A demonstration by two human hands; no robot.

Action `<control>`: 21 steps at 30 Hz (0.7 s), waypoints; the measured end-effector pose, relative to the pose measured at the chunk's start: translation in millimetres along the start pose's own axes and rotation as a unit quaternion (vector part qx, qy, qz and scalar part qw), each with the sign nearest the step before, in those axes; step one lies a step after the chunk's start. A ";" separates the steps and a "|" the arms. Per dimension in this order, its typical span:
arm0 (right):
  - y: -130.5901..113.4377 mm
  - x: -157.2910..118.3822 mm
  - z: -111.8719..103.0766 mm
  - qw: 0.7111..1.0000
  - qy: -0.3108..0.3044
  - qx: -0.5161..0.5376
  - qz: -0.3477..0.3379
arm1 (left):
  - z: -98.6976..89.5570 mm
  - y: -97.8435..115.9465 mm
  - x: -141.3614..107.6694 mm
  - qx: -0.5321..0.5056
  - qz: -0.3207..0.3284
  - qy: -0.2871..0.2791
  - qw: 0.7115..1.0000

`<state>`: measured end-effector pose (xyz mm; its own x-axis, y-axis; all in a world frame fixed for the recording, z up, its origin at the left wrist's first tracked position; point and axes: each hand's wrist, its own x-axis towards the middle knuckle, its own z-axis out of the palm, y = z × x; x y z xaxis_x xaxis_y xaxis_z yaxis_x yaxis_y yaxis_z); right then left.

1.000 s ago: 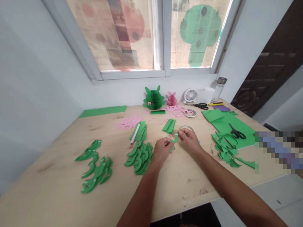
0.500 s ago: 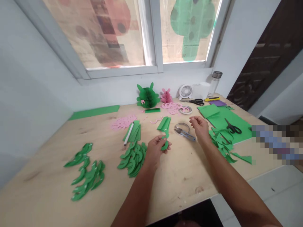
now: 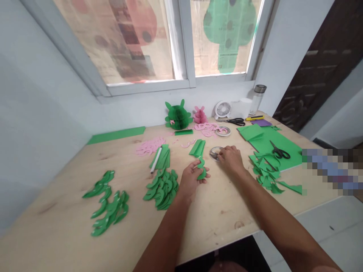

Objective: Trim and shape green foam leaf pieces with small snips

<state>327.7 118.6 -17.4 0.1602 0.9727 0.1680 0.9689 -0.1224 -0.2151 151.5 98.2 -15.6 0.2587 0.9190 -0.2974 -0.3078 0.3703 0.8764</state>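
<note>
My left hand (image 3: 192, 176) pinches a curved green paper piece (image 3: 201, 170) over the middle of the table. My right hand (image 3: 231, 159) is closed over the blue-handled snips, whose metal tip (image 3: 214, 155) shows at its fingertips beside a tape roll (image 3: 211, 150). Folded green paper (image 3: 197, 147) lies just beyond my left hand. To the left of that hand is a heap of curved green pieces (image 3: 161, 190). More curved pieces with small white marks (image 3: 109, 213) lie farther left.
A white marker (image 3: 156, 160) rests on green strips. Black scissors (image 3: 279, 151) lie on green sheets (image 3: 286, 160) at right, near green scraps (image 3: 265, 173). Along the back stand green (image 3: 178, 116) and pink (image 3: 200, 115) paper figures, a fan (image 3: 222, 109) and a bottle (image 3: 256, 100).
My right hand has come down and left onto the snips, which lay uncovered before. The green piece in my left hand now shows more of its curved shape.
</note>
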 end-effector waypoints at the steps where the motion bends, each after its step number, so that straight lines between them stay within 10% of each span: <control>1: -0.7 -0.2 0.5 1.000 -0.002 0.002 0.002 | -0.1 -0.9 0.7 0.022 0.008 0.002 1.000; 7: -1.5 0.9 1.5 1.000 0.001 0.027 0.013 | -7.9 -8.0 9.3 0.215 0.103 0.059 0.969; 21: -14.2 -6.6 0.1 0.968 0.026 0.249 -0.025 | -6.9 -1.5 -2.3 0.627 0.154 0.099 0.757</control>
<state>312.8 113.9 -15.5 0.1366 0.9622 0.2356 0.7662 0.0481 -0.6408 145.0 96.5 -18.9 0.1707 0.9840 0.0515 0.8182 -0.1707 0.5490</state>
